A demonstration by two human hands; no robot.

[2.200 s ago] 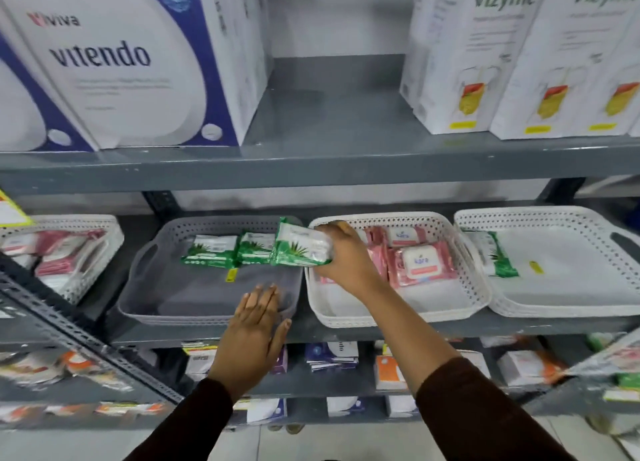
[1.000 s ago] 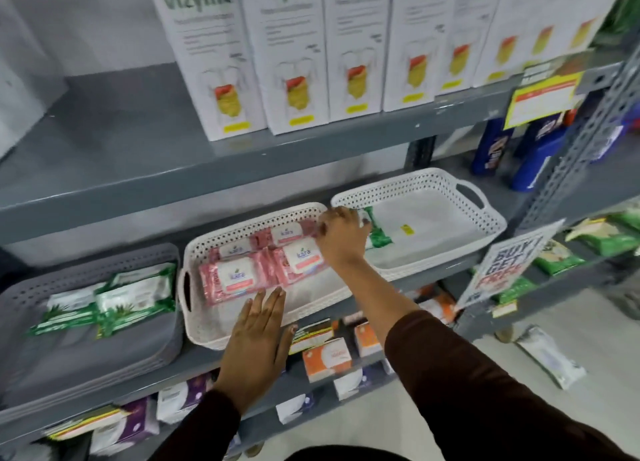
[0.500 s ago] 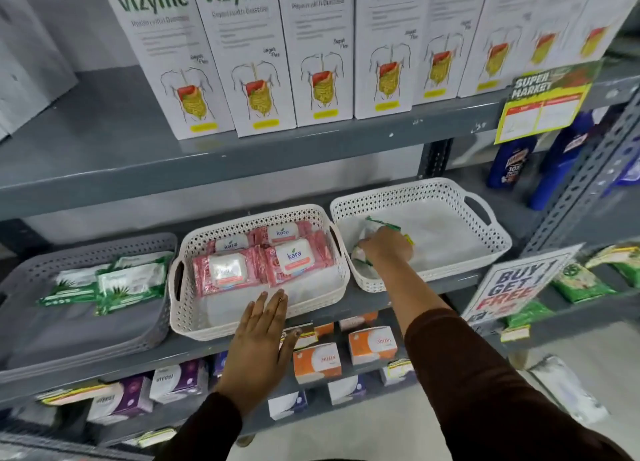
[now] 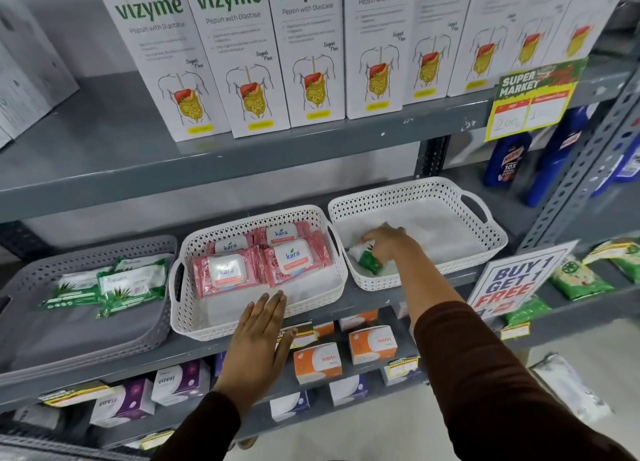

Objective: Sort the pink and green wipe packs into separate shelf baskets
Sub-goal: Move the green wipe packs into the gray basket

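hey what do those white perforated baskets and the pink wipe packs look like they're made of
White perforated baskets: likely moulded plastic, matte, judging by the uniform punched hole pattern and integral handle cutouts. Pink wipe packs: seemingly soft plastic film, glossy, with crinkled edges and light glare; each bears a smoother white lid-like label panel, possibly rigid plastic.

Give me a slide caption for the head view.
Right hand grasps green pack in right white basket; left hand flat.

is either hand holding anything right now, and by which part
The right hand grips the green wipe pack by its upper end, in the right white basket. The left hand holds nothing.
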